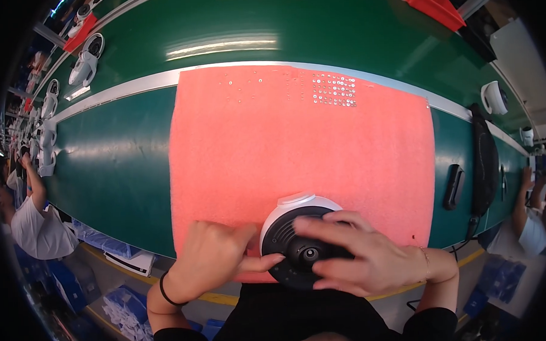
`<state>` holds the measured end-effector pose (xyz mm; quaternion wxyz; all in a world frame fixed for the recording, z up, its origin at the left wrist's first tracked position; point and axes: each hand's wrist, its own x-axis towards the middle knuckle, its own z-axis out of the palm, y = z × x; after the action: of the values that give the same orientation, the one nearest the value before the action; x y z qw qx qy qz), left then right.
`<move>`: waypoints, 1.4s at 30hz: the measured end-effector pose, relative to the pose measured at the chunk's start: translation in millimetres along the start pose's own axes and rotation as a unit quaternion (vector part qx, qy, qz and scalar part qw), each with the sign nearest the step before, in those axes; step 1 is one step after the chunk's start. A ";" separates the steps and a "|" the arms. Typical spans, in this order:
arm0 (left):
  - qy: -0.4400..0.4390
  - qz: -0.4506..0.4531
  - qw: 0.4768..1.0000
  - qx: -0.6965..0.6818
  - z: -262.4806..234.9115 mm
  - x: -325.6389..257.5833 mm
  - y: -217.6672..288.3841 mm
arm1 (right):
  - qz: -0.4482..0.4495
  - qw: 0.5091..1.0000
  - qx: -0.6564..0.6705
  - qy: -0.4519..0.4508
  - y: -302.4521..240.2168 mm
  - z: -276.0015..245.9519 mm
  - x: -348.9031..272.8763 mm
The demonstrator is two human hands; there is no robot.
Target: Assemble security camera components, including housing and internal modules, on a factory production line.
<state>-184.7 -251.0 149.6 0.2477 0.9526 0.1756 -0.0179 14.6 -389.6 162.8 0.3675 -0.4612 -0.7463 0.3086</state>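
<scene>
White dome camera (296, 245) sits at the near edge of the pink foam mat (284, 146) on the green counter (111, 188), right up against the person's black shirt (305, 310); black face and lens (311, 254) up.

Risks: rounded body so close to the edge could tip or slide lapward if pressed off-centre. Right-hand fingers flank the lens, so a slip could smudge or scratch it. Small loose screws (334, 90) at the mat's far side, well apart from the hands, could scatter if the mat gets tugged.

Pose: both forearms angle in from the lower edge. Left hand (218, 250) beside the camera, thumb reaching onto the black face's left rim, other fingers curled. Right hand (366, 251) over the right part, fingers spread across the face, somewhat blurred. Can't tell whether either hand actually grips or just touches.
</scene>
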 end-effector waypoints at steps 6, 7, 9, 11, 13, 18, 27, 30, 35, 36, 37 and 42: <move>-0.085 -0.064 0.923 -0.369 20.3 11.1 -11.3 | 0.286 0.948 0.122 0.075 30.1 8.3 -24.2; -0.082 -0.065 0.925 -0.365 19.5 7.2 -7.1 | 0.327 0.919 0.213 0.054 26.0 8.0 -20.1; -0.103 -0.109 0.887 -0.437 20.0 4.5 5.3 | 0.370 0.880 0.294 0.040 23.7 8.8 -20.5; -0.072 -0.112 0.873 -0.468 22.4 -1.0 11.0 | 0.337 0.888 0.305 0.077 23.3 10.5 -21.1; 0.002 -0.082 0.875 -0.478 17.5 0.2 17.8 | 0.326 0.895 0.296 0.075 15.6 5.5 -13.5; 0.108 -0.002 0.938 -0.329 7.8 5.6 19.3 | 0.191 0.958 0.141 0.160 33.6 6.5 10.7; 0.185 0.073 0.808 -0.555 -10.5 59.7 -45.8 | 0.072 0.951 0.173 0.247 55.3 -10.3 52.7; 0.282 0.060 0.689 -0.665 3.7 87.1 -51.9 | 0.072 0.947 0.085 0.302 61.3 -4.1 76.9; 0.366 -0.035 0.577 -0.729 6.8 126.7 -29.5 | 0.045 0.918 -0.008 0.394 79.7 5.5 98.1; 0.364 -0.031 0.581 -0.728 5.3 132.5 -28.5 | 0.033 0.917 0.008 0.398 81.1 3.6 99.1; 0.380 -0.013 0.571 -0.727 3.3 139.3 -28.2 | 0.010 0.914 -0.003 0.406 86.7 -0.5 102.0; 0.340 -0.010 0.582 -0.738 -9.0 166.7 -49.2 | 0.048 0.902 0.061 0.425 106.5 -17.2 120.4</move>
<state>-45.7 -152.3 114.3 0.7878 0.3763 0.2088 0.4405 41.5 -236.3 118.6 0.6622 -0.5604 -0.4755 0.1456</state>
